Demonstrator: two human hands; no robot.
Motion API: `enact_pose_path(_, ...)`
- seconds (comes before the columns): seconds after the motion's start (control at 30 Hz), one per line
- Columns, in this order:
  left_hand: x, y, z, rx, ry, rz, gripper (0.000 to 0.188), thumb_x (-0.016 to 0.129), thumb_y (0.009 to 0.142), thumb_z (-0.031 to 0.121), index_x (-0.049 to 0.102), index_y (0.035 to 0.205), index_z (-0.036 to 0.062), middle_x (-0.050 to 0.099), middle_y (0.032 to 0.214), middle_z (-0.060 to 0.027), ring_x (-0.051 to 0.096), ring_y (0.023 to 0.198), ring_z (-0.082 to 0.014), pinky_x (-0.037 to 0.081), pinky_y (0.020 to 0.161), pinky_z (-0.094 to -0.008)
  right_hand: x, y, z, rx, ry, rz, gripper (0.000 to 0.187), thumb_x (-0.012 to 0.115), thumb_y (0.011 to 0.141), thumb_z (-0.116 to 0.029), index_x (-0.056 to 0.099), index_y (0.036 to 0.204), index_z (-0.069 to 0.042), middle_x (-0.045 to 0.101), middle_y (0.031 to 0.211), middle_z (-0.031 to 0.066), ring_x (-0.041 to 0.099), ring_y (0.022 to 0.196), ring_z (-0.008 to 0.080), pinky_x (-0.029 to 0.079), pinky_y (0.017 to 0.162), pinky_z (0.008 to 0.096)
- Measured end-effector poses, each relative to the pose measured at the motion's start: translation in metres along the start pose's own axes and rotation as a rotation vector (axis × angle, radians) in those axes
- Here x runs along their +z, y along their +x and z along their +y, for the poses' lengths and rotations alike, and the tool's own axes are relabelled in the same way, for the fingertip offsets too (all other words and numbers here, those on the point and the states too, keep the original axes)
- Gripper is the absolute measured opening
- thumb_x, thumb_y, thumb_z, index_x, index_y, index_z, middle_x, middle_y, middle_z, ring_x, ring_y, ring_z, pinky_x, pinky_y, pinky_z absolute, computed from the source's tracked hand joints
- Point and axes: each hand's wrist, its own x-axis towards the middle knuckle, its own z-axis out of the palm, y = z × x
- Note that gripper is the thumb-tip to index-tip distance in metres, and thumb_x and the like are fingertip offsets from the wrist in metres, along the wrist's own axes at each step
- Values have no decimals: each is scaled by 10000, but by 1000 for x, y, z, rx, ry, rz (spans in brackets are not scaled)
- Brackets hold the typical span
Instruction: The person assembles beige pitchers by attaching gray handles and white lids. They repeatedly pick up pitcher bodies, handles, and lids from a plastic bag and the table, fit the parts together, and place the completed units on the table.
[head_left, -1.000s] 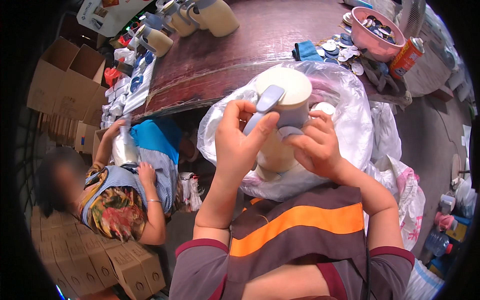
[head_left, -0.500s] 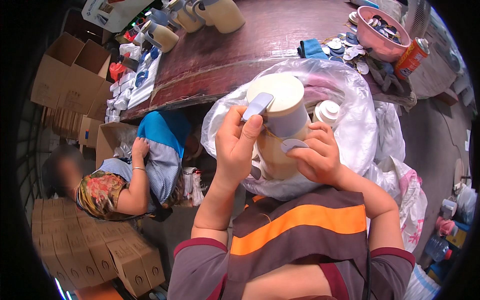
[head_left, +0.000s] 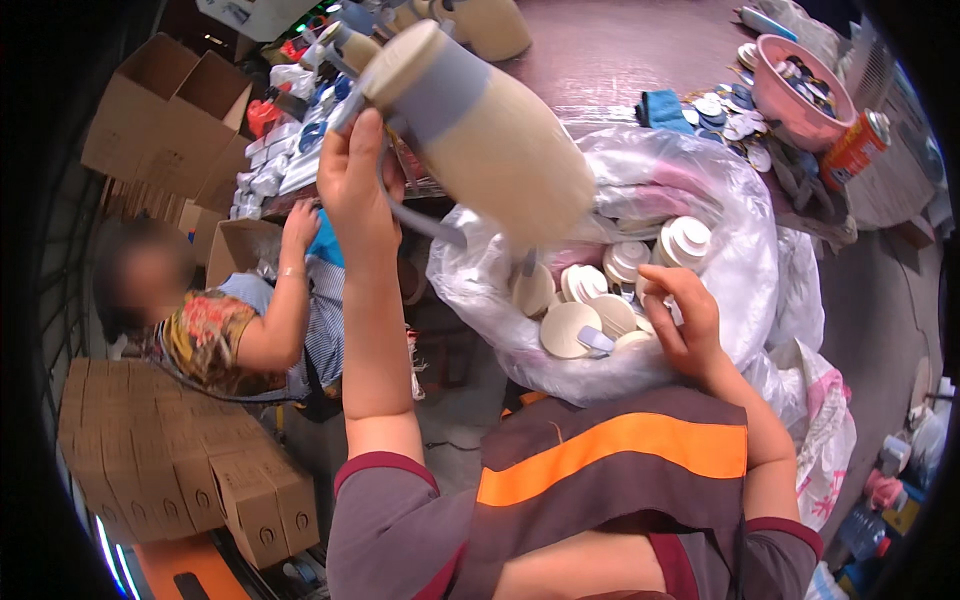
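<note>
A beige vacuum jug [head_left: 510,140] with a grey neck and grey handle hangs tilted in the air, its lidded top toward the upper left. My left hand [head_left: 362,190] is closed on the handle side of the jug. Below the jug, a large clear plastic bag [head_left: 735,200] stands spread wide, holding several cream jug lids [head_left: 572,330], some stepped, one with a grey lever. Over the bag's near right side is my right hand [head_left: 688,325], fingers loosely bent and apart, with nothing visible in it.
More jugs [head_left: 490,30] stand on the dark red table [head_left: 580,60]. At its right are round tags [head_left: 725,115], a pink basin [head_left: 795,118] and an orange spray can [head_left: 855,150]. A co-worker [head_left: 240,330] sits at left among cardboard boxes [head_left: 150,430].
My left hand has swung the jug up and left, out of the bag, tilting it. My right hand has let go of the round tag. Lids in the bag now show.
</note>
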Motion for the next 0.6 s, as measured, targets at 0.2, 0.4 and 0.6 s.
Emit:
enact_pose_path(0.2, -40, 73, -89, 230, 131, 126, 166, 672, 896, 155, 571, 950, 34, 579, 706, 12, 443, 477, -17, 310, 407, -186, 9, -3, 6, 144, 28, -39, 183, 590, 833, 14, 652, 1001, -23, 636, 859, 129, 618, 754, 277, 484, 670, 325)
enact_pose_path(0.4, -73, 96, -154, 104, 142, 191, 275, 644, 913, 200, 526, 1069, 7, 599, 828, -57, 523, 585, -80, 418, 517, -221, 12, -4, 12, 208, 24, -69, 119, 600, 863, -60, 662, 958, -24, 649, 859, 133, 630, 772, 291, 486, 681, 338)
enact_pose_path(0.6, -71, 51, -157, 283, 606, 374, 336, 588, 918, 200, 499, 1174, 0, 538, 921, -99, 529, 815, -186, 441, 727, -322, 16, -2, 15, 234, 12, -82, 124, 594, 862, -47, 659, 961, -14, 646, 848, 135, 626, 753, 280, 481, 666, 335)
